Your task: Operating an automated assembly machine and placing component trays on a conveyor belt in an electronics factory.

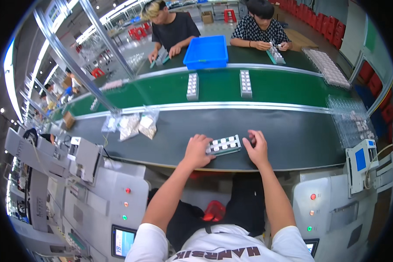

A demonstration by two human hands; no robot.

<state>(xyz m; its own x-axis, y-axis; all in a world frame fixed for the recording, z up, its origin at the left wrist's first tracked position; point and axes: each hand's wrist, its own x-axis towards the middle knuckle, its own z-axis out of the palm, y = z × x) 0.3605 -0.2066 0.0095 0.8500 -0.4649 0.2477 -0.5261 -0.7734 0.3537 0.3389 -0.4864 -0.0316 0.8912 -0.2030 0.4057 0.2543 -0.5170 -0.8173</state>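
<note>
Head view: left hand (198, 150) curls loosely against the left end of a small tray of white pieces (223, 145), right hand (257, 148) cups its right end, fingers bent, neither fully closed. The tray sits on the dark tabletop (292, 135) between them; it looks light, thin and flexible, best pinched by its end rims. Left of the hands, clear plastic bags (135, 124); beyond, a blue bin (206, 52).

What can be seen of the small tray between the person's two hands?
The small tray is a flat oblong holder with two rows of small white pieces seated in it, edged in pale green. It lies slightly tilted on the dark worktop near its front edge. The left hand holds its left end; the right hand is at its right end.
</note>
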